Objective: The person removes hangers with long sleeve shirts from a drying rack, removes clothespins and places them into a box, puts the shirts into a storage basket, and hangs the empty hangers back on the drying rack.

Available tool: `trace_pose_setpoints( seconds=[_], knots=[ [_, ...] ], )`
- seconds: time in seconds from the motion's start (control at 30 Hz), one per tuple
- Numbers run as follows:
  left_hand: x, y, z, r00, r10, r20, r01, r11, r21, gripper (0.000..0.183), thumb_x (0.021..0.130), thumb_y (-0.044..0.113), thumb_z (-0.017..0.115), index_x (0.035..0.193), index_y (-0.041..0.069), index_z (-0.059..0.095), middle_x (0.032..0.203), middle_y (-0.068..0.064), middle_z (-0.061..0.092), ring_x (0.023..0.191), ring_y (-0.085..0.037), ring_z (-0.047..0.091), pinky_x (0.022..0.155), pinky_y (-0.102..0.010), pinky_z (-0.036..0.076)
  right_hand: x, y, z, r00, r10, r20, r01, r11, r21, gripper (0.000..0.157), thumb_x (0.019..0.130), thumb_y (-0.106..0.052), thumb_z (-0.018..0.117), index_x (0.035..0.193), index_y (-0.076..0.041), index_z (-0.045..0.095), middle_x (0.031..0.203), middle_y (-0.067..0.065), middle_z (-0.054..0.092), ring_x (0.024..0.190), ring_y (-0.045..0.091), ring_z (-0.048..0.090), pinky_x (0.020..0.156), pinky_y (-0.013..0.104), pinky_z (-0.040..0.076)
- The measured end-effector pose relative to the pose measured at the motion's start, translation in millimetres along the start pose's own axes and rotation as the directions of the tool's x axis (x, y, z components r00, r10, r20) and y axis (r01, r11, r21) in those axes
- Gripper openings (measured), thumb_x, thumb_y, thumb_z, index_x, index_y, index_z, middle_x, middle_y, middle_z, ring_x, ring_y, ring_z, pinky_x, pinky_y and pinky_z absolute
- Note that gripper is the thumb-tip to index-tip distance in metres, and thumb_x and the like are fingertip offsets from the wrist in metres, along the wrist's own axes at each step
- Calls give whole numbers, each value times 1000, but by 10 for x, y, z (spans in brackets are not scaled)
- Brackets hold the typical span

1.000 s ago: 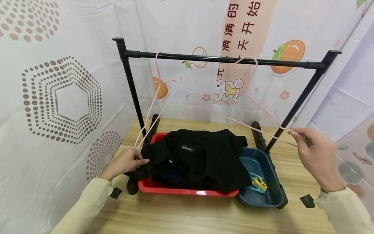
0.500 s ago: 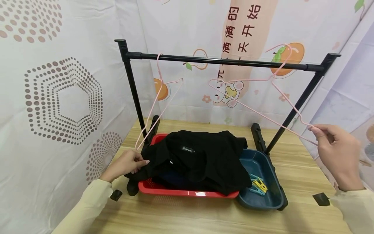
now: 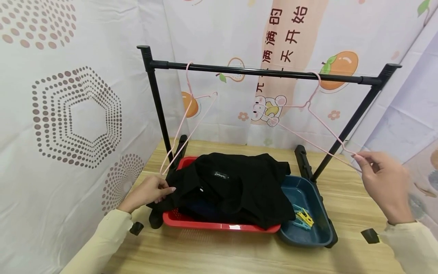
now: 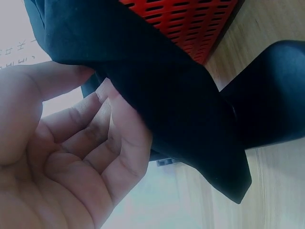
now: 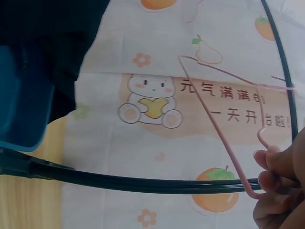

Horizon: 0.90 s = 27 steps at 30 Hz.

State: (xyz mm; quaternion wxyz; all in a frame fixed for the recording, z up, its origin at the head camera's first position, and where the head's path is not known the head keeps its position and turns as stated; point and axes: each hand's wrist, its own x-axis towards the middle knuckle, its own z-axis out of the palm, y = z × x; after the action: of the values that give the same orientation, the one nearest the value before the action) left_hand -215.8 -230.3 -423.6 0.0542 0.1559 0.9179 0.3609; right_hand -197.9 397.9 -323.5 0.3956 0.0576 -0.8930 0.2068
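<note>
My right hand (image 3: pixel 384 182) pinches the right end of a pink clothes hanger (image 3: pixel 325 118), whose hook lies at the black rail (image 3: pixel 253 71) near its right side. The right wrist view shows my thumb and fingers round that hanger's end. Lower left, my left hand (image 3: pixel 148 193) pinches the edge of a black shirt (image 3: pixel 260 182) that is heaped over a red basket (image 3: pixel 222 227). In the left wrist view, the shirt's fabric (image 4: pixel 157 90) runs between thumb and fingers. A second pink hanger (image 3: pixel 178 133) hangs from the rail's left part, above my left hand.
A dark blue bin (image 3: pixel 325 213) with yellow and light blue clothespins (image 3: pixel 303 219) stands right of the basket, partly under the shirt. Black rack posts (image 3: pixel 356 125) rise at both sides. Printed curtains (image 3: pixel 212 34) close off the back and sides of the wooden table (image 3: pixel 219 255).
My right hand carried the hanger rightward, its hook rising above the rail, then came slightly back left and down until the hook met the rail. My left hand stayed on the shirt.
</note>
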Motion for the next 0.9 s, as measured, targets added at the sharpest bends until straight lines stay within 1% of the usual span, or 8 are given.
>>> trace_pose_setpoints(
  seconds=[0.1, 0.2, 0.37, 0.5, 0.63, 0.73, 0.83, 0.9],
  knots=[
    [10, 10, -2, 1000, -4, -3, 4, 1000, -1, 32, 99, 28, 71, 71, 11, 70, 65, -1, 62, 52, -18, 60, 50, -32, 52, -45, 40, 29, 1000, 6, -7, -6, 1000, 22, 14, 97, -10, 71, 106, -3, 79, 78, -12, 60, 63, -15, 37, 60, 15, 28],
    [19, 15, -5, 1000, -9, -2, 9, 1000, -2, 33, 99, 28, 71, 71, 11, 70, 64, -1, 62, 52, -18, 60, 50, -32, 52, -87, 68, 53, 1000, 18, -7, -17, 998, 52, 14, 97, -12, 71, 105, -3, 79, 75, -19, 54, 62, -11, 38, 60, 15, 27],
    [10, 10, 2, 1000, -18, 11, 18, 1000, -2, 33, 99, 28, 71, 70, 12, 70, 63, -1, 63, 52, -18, 60, 50, -32, 52, -149, 92, 89, 1000, 27, 9, -28, 996, 79, 16, 99, -16, 70, 104, -3, 79, 74, -6, 54, 62, -3, 36, 59, 19, 26],
    [7, 1, 13, 1000, -17, 12, 17, 1000, -4, 33, 100, 29, 70, 71, 12, 70, 63, -1, 63, 52, -17, 60, 50, -32, 52, -193, 103, 113, 999, 39, 24, -41, 995, 93, 17, 99, -15, 70, 105, -1, 78, 85, -6, 56, 72, -5, 40, 65, 20, 29],
    [7, 0, 16, 1000, -4, 7, 4, 1000, -10, 32, 99, 29, 71, 72, 12, 70, 64, -1, 62, 52, -17, 60, 50, -32, 52, -250, 140, 140, 995, 60, 76, -67, 994, 90, 19, 100, -15, 68, 108, 0, 77, 93, -3, 58, 77, -6, 41, 67, 20, 32],
    [2, 3, 2, 1000, -7, 5, 7, 1000, -1, 31, 99, 29, 71, 73, 12, 70, 64, -1, 62, 53, -17, 60, 50, -32, 51, -294, 198, 214, 989, 54, 137, -67, 994, 90, 21, 102, -17, 66, 113, -1, 75, 91, 5, 62, 70, -3, 44, 60, 19, 34],
    [-6, -15, -25, 999, -28, 16, 28, 1000, -2, 30, 99, 30, 72, 75, 12, 71, 66, -1, 63, 54, -18, 61, 51, -33, 52, -351, 234, 320, 956, 39, 292, -71, 993, 98, 27, 104, -20, 63, 121, 1, 69, 91, 14, 67, 62, -1, 48, 51, 22, 38],
    [-14, -40, -49, 998, -57, 29, 58, 998, -20, 29, 98, 32, 72, 77, 12, 72, 68, -2, 64, 57, -19, 62, 53, -35, 53, -409, 228, 414, 904, 11, 427, -66, 991, 114, 29, 105, -19, 62, 123, 4, 66, 90, 15, 68, 57, 2, 51, 47, 25, 41]
  ],
)
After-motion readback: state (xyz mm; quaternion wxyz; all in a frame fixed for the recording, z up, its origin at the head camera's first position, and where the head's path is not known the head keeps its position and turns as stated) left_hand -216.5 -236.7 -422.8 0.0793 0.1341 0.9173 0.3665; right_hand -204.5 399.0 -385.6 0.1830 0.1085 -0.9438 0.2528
